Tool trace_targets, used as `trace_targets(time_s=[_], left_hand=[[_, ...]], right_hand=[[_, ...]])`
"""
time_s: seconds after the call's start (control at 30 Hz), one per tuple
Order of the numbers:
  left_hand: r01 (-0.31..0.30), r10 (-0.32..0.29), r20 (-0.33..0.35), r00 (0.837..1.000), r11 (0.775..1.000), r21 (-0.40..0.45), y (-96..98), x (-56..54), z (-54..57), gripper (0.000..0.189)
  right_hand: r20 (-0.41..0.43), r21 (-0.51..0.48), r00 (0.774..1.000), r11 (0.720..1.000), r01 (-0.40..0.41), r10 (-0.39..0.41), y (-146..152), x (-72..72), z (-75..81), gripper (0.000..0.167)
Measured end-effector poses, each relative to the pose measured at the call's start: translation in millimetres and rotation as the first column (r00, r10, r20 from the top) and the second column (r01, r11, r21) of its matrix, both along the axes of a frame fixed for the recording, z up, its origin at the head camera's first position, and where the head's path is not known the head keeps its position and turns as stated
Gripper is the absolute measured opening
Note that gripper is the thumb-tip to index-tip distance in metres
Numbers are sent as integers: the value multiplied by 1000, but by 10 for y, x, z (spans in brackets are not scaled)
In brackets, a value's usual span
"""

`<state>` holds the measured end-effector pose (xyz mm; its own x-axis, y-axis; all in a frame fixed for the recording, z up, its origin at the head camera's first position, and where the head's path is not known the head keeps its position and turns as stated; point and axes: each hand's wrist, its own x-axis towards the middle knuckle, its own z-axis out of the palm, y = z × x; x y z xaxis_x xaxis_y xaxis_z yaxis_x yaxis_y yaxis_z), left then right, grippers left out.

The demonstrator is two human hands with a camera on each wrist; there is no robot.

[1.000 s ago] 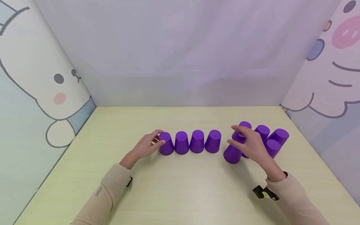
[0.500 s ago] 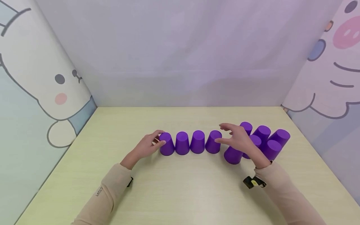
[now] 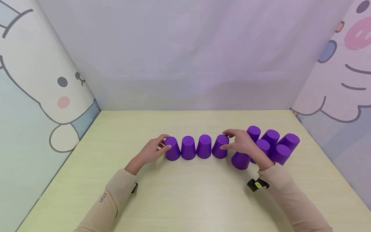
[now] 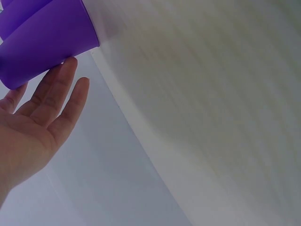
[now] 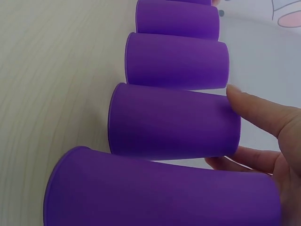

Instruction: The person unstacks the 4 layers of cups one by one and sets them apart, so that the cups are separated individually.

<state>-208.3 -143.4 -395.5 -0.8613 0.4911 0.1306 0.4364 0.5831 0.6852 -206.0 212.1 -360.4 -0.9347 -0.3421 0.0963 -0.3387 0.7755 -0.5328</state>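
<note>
- The right-end cup (image 3: 218, 150) of a row of four purple cups stands upside down on the counter, within the grasp of the right hand (image 3: 242, 141), thumb on its near side and fingers round its far side
- The left-end cup (image 3: 173, 153) of the row, also upside down, sits at the fingertips of the left hand (image 3: 149, 150), which pinches it lightly, thumb in front and fingers behind
- Between the two hands stand the second cup (image 3: 188, 149) and the third cup (image 3: 204, 147), close beside their neighbours; neither is held
- Just under the right hand, on its near side, stands a loose cup (image 3: 240, 161), untouched and apart from the row
- To the right of the right hand, five more cups (image 3: 271, 138) are bunched upside down, some partly hidden behind others
- Behind each hand comes a beige sleeve (image 3: 292, 196), with a black device (image 3: 252, 185) near the right wrist
- Beneath both hands spreads the pale counter (image 3: 188, 196); beyond them hangs a whitish backdrop (image 3: 191, 64)
</note>
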Motion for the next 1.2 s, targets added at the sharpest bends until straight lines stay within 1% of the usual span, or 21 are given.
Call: trace_targets(time_s=[0.13,0.27,0.43,0.57,0.73,0.87,1.03,1.2], left_hand=[[2,-2,-2,1000,1000,1,2,-7,-3,37],[2,-2,-2,1000,1000,-1,5,-5,1,37],[0,0,0,1000,1000,-4,10,-5,4,38],[-1,1,-3,1000,1000,-4,5,-16,-9,38],[0,0,-7,1000,1000,-2,-4,-4,-18,38],[0,0,-8,1000,1000,-1,-10,2,-18,38],[1,-1,-13,1000,1000,-2,-7,-2,-22,38],[-6,6,-22,1000,1000,-4,-8,-12,-35,38]], right_hand=[[9,11,1000,1000,0,0,-10,-13,-2,56],[18,-2,1000,1000,7,-7,-6,-15,5,53],[13,-38,1000,999,7,-7,5,-3,23,48],[10,-94,1000,996,10,-9,7,12,42,46],[24,-195,999,981,25,-20,8,29,45,46],[35,-266,999,963,37,-29,-1,73,84,48],[48,-306,998,950,59,-47,2,131,153,52],[34,-334,998,940,63,-55,32,198,241,52]])
